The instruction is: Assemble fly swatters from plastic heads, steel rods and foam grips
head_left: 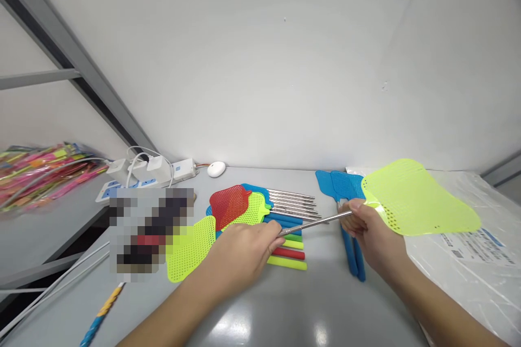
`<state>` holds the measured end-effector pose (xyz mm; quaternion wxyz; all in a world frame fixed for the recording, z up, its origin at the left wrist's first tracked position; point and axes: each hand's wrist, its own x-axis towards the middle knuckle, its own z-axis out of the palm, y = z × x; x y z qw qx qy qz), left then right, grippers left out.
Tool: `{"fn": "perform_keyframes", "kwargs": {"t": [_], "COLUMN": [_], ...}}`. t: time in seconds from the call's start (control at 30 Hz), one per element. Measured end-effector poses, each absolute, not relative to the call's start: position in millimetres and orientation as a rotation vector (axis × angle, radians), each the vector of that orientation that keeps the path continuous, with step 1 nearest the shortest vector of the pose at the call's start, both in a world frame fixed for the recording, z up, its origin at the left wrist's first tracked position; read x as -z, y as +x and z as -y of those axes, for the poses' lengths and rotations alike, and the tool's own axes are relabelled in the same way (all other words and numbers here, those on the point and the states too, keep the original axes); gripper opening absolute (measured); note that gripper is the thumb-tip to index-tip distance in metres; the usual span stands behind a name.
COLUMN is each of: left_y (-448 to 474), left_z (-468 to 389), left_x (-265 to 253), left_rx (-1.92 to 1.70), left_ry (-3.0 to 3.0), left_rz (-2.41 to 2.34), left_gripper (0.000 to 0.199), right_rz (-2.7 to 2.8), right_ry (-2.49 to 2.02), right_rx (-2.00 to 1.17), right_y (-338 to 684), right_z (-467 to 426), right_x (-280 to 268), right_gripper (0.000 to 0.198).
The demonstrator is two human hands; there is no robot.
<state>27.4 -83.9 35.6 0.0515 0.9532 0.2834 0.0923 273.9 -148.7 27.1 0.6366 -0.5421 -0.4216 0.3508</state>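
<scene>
A telescopic fly swatter with a yellow-green head [419, 200] is held between both hands, above the table. My right hand [372, 230] pinches its metal rod close to the head. Farther down the same rod, my left hand [244, 249] is closed; its grip on the lower end is partly hidden. Under and behind the left hand lies a pile of swatters, among them a red swatter [230, 206] and a yellow-green swatter [193, 249]. Blue swatters [344, 184] lie beside my right hand, their handles pointing toward me.
Clear plastic packaging [459, 282] with a label covers the right side of the grey table [325, 303]. Power strips [183, 169] with chargers and a white mouse-shaped object [216, 168] sit at the back left. Colourful bagged items [44, 173] lie far left, near a metal frame [89, 81].
</scene>
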Motion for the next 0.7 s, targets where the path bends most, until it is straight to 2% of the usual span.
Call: {"fn": "perform_keyframes", "kwargs": {"t": [0.1, 0.37, 0.57, 0.7], "left_y": [27, 19, 23, 26], "left_z": [84, 70, 74, 80], "left_x": [-34, -30, -23, -22], "left_rx": [-0.288, -0.443, -0.690, -0.715], "left_ry": [2.900, 2.941, 2.956, 2.973], "left_rz": [-0.858, -0.901, -0.794, -0.768], "left_gripper": [0.025, 0.024, 0.021, 0.019], "right_rz": [0.932, 0.842, 0.878, 0.905], "right_ry": [-1.164, -1.089, -1.170, -1.210], "right_rx": [-0.855, -0.608, -0.695, -0.730], "right_y": [278, 278, 265, 260], "right_z": [150, 151, 154, 156], "right_x": [-27, -26, -21, -18], "right_gripper": [0.045, 0.037, 0.041, 0.044]}}
